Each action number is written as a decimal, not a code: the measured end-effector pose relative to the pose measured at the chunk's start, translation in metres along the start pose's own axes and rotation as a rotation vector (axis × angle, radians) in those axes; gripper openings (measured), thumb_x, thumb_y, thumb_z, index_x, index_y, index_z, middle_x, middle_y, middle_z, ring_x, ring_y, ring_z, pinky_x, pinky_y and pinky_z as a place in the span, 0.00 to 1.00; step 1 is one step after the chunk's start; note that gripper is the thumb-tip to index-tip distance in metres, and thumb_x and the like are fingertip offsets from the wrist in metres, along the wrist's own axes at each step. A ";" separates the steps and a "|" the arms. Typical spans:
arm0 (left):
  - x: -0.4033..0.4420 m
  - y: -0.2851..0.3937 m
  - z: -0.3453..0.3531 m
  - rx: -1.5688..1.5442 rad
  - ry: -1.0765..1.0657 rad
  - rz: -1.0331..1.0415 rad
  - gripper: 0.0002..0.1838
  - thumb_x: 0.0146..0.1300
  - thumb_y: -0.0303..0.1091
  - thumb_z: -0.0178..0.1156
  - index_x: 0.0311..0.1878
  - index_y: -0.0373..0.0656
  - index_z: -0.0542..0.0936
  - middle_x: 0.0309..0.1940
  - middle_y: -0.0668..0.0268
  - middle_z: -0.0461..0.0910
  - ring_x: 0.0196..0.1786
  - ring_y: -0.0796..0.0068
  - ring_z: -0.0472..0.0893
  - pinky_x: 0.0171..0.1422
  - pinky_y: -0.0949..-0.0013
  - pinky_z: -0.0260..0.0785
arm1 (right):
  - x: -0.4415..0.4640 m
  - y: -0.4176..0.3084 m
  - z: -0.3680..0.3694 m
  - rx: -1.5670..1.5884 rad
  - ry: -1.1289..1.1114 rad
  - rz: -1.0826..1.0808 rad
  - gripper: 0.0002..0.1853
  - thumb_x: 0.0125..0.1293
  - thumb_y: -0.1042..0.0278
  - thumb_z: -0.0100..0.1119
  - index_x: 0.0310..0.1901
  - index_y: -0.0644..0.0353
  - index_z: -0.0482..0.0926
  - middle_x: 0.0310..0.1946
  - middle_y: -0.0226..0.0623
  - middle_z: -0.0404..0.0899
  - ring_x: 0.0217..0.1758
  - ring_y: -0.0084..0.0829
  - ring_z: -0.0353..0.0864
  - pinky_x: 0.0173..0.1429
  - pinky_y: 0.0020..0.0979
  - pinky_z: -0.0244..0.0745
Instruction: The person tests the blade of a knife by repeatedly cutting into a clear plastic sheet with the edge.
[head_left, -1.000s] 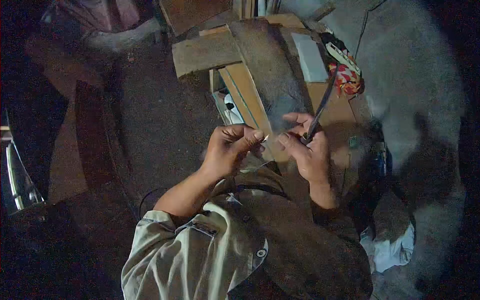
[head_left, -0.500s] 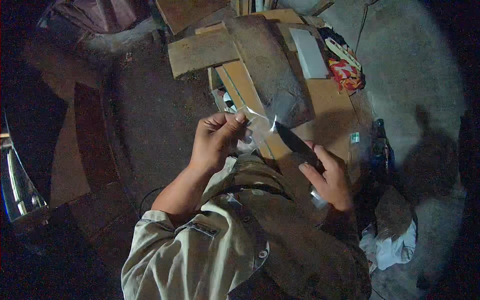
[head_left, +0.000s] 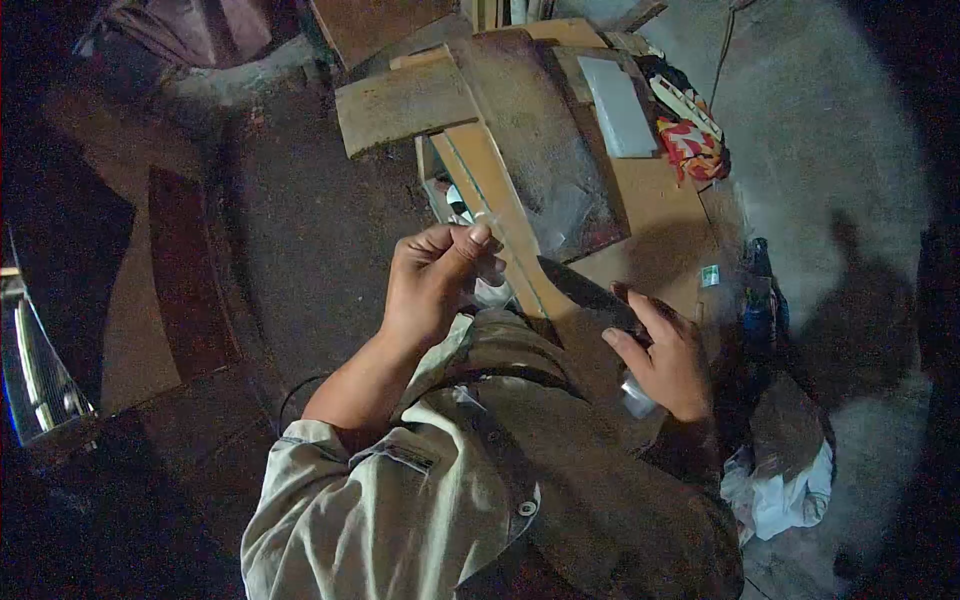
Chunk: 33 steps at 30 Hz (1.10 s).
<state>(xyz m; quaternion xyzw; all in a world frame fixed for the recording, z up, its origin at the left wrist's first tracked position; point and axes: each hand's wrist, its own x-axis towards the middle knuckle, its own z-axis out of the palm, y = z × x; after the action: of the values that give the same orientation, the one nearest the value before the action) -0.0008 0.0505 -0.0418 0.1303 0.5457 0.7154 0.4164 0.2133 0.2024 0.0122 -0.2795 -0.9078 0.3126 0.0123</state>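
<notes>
My left hand [head_left: 440,265] is closed in a pinch, thumb against fingertips. A small scrap of clear plastic [head_left: 490,217] shows faintly at the fingertips. My right hand [head_left: 662,350] grips a knife [head_left: 580,285] with a dark blade that points up and left, apart from the left hand. Its handle is mostly hidden in the fingers. Beyond the blade, a piece of clear plastic film [head_left: 572,215] lies on a dark worn board [head_left: 530,110].
A wooden plank [head_left: 405,100] lies across the far left of the work surface. A white rectangular piece [head_left: 617,105] and a red-and-yellow cloth [head_left: 692,150] are at the far right. Dark bottles [head_left: 762,290] and a white bag [head_left: 795,495] stand on the right.
The clear film that stretched between my left fingers and the blade is no longer there; film now lies on the dark board. The knife has tipped slightly lower. My left hand has barely moved.
</notes>
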 end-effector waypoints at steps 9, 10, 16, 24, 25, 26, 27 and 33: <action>-0.003 0.003 -0.002 0.001 0.033 -0.061 0.15 0.64 0.40 0.59 0.32 0.35 0.80 0.24 0.63 0.80 0.26 0.81 0.76 0.30 0.76 0.65 | 0.001 0.006 -0.002 -0.007 0.031 -0.052 0.23 0.59 0.60 0.62 0.52 0.65 0.74 0.39 0.52 0.79 0.40 0.51 0.79 0.45 0.40 0.73; -0.002 0.001 -0.002 0.001 0.033 -0.060 0.15 0.64 0.40 0.59 0.32 0.35 0.80 0.24 0.63 0.80 0.26 0.81 0.76 0.30 0.76 0.65 | 0.001 0.004 -0.003 -0.007 0.031 -0.053 0.23 0.59 0.60 0.62 0.52 0.65 0.74 0.39 0.52 0.79 0.40 0.51 0.79 0.45 0.40 0.73; -0.004 0.004 0.000 -0.009 -0.027 0.003 0.13 0.63 0.38 0.60 0.35 0.34 0.80 0.27 0.62 0.81 0.28 0.78 0.78 0.33 0.74 0.69 | 0.002 0.003 -0.003 -0.078 0.041 -0.061 0.23 0.59 0.59 0.61 0.52 0.64 0.74 0.40 0.53 0.79 0.41 0.52 0.79 0.44 0.40 0.74; -0.009 -0.019 0.012 -0.042 -0.101 -0.025 0.06 0.61 0.30 0.61 0.31 0.38 0.81 0.26 0.69 0.81 0.29 0.82 0.76 0.32 0.75 0.69 | 0.015 -0.002 0.009 -0.049 0.033 -0.022 0.22 0.58 0.61 0.63 0.51 0.65 0.75 0.40 0.52 0.79 0.41 0.49 0.80 0.45 0.36 0.73; -0.010 -0.017 0.011 -0.003 -0.102 -0.045 0.07 0.61 0.32 0.61 0.31 0.39 0.81 0.26 0.70 0.80 0.28 0.83 0.75 0.31 0.76 0.67 | 0.016 -0.001 0.011 -0.008 0.035 -0.044 0.23 0.58 0.61 0.63 0.51 0.66 0.75 0.40 0.52 0.79 0.42 0.49 0.80 0.46 0.36 0.73; -0.011 -0.015 0.010 0.036 -0.104 -0.064 0.08 0.61 0.34 0.62 0.31 0.39 0.81 0.26 0.71 0.80 0.26 0.85 0.74 0.30 0.78 0.65 | 0.015 0.001 0.012 -0.006 0.035 -0.042 0.23 0.58 0.61 0.63 0.51 0.66 0.75 0.40 0.52 0.79 0.42 0.49 0.80 0.46 0.36 0.73; -0.011 -0.015 0.010 0.075 -0.104 -0.083 0.09 0.61 0.35 0.63 0.30 0.40 0.81 0.25 0.72 0.80 0.25 0.86 0.72 0.29 0.79 0.63 | 0.015 0.003 0.014 -0.011 0.063 -0.076 0.23 0.58 0.60 0.63 0.51 0.66 0.75 0.40 0.53 0.79 0.42 0.49 0.80 0.46 0.36 0.74; -0.008 -0.021 0.006 -0.005 -0.120 -0.050 0.11 0.63 0.36 0.61 0.33 0.36 0.81 0.26 0.68 0.81 0.29 0.83 0.76 0.35 0.76 0.69 | 0.017 0.002 0.009 -0.014 0.049 -0.073 0.25 0.57 0.57 0.64 0.52 0.66 0.75 0.41 0.54 0.79 0.42 0.50 0.80 0.45 0.38 0.74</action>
<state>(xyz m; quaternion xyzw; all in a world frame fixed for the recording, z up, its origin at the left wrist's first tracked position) 0.0173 0.0499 -0.0562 0.1581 0.5212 0.6971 0.4664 0.1982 0.2073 0.0019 -0.2538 -0.9190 0.2985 0.0442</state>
